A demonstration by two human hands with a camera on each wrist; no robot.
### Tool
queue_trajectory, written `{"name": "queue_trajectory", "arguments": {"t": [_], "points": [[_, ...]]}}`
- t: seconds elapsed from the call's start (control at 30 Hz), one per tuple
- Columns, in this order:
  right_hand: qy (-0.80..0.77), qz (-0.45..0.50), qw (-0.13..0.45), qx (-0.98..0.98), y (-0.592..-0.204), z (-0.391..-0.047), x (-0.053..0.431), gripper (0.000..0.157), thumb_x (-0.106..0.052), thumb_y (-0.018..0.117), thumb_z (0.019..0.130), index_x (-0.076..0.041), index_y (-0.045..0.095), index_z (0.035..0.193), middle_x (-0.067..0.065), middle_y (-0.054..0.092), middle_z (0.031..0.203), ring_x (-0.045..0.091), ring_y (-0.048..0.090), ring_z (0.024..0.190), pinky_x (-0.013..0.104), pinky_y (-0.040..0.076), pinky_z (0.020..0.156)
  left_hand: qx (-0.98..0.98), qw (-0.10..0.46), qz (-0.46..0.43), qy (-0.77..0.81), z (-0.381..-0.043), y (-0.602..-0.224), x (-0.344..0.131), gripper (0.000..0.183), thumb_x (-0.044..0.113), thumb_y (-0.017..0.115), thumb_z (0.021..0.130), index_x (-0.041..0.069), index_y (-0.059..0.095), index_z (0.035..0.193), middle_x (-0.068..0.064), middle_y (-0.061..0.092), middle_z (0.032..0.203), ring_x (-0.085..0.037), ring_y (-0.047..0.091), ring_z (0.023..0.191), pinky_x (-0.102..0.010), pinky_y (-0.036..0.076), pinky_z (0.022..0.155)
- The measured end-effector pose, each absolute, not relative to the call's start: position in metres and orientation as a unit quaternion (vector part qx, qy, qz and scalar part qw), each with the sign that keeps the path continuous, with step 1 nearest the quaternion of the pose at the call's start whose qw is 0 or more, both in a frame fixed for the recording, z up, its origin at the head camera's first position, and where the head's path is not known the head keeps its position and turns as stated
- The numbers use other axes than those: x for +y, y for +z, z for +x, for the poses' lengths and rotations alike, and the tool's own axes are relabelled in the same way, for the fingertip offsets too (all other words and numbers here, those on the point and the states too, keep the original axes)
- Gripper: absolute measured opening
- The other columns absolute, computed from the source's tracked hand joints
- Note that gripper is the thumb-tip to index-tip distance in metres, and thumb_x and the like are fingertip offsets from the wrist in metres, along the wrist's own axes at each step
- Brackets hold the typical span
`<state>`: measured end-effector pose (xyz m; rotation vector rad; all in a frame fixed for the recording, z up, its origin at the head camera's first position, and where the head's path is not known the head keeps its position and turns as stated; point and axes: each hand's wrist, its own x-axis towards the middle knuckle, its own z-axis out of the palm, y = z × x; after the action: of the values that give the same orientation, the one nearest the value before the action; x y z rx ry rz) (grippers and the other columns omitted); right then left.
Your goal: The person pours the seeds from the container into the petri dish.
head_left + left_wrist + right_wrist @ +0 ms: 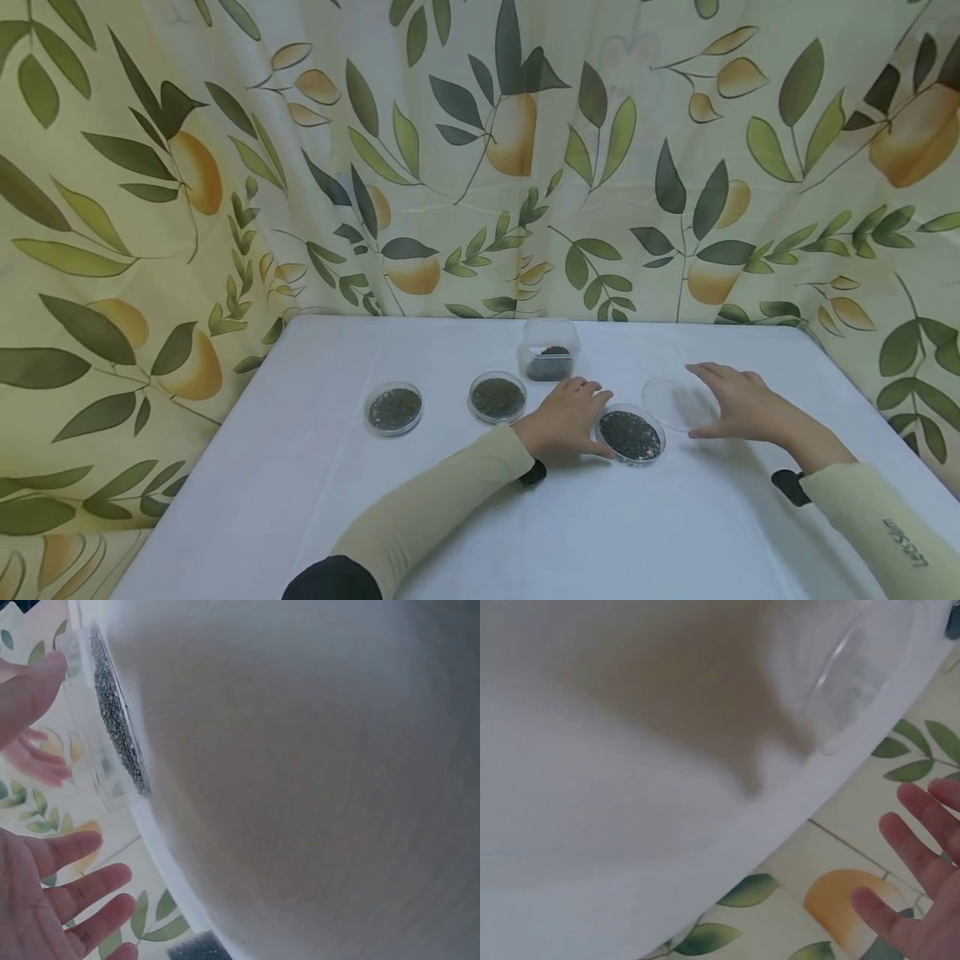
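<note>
On the white table a round clear dish of dark grains (632, 436) stands beside my left hand (566, 419). The fingers of that hand are spread, its thumb near the dish's left edge; whether they touch is hard to tell. In the left wrist view the dish (118, 712) shows edge-on, with the fingers apart. To the right lies a clear round lid or dish (675, 407) with nothing visible in it. My right hand (750, 408) is at its right side, thumb and fingers spread around the edge. The right wrist view shows the clear piece (862, 682) away from the fingertips.
Two more dishes of dark grains, one at the left (393, 409) and one nearer the middle (497, 397), stand on the white cloth (637, 533). Behind them is a clear square tub (550, 350) holding dark material. A leaf-patterned curtain (465, 167) hangs behind the table.
</note>
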<state>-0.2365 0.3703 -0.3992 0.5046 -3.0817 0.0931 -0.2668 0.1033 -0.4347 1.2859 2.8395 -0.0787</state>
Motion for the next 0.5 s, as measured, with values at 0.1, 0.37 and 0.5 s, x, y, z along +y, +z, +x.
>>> {"name": "queue_trajectory", "arguments": {"t": [0.1, 0.37, 0.5], "points": [[0.027, 0.165, 0.004, -0.986, -0.404, -0.240, 0.378, 0.099, -0.050, 0.083, 0.058, 0.010, 0.046, 0.128, 0.034, 0.050, 0.126, 0.048, 0.047, 0.115, 0.065, 0.038, 0.083, 0.910, 0.008, 0.414, -0.032, -0.267, -0.436, 0.104, 0.092, 0.075, 0.053, 0.074, 0.021, 0.033, 0.145, 0.002, 0.040, 0.145, -0.015, 0.037, 0.133, -0.029, 0.027, 0.113], [0.033, 0.164, -0.014, -0.986, -0.414, -0.247, 0.382, 0.102, -0.053, 0.083, 0.055, 0.012, 0.047, 0.125, 0.035, 0.053, 0.122, 0.049, 0.049, 0.112, 0.066, 0.039, 0.082, 0.907, 0.000, 0.419, -0.041, -0.268, -0.439, 0.106, 0.089, 0.077, 0.050, 0.075, 0.022, 0.037, 0.143, 0.004, 0.041, 0.142, -0.013, 0.037, 0.131, -0.027, 0.028, 0.112], [0.021, 0.164, -0.023, -0.986, -0.415, -0.250, 0.379, 0.103, -0.055, 0.082, 0.055, 0.013, 0.048, 0.125, 0.035, 0.053, 0.122, 0.050, 0.049, 0.112, 0.066, 0.039, 0.083, 0.905, -0.003, 0.422, -0.046, -0.267, -0.438, 0.106, 0.088, 0.077, 0.049, 0.075, 0.022, 0.037, 0.143, 0.004, 0.041, 0.142, -0.013, 0.038, 0.131, -0.027, 0.028, 0.112]]}}
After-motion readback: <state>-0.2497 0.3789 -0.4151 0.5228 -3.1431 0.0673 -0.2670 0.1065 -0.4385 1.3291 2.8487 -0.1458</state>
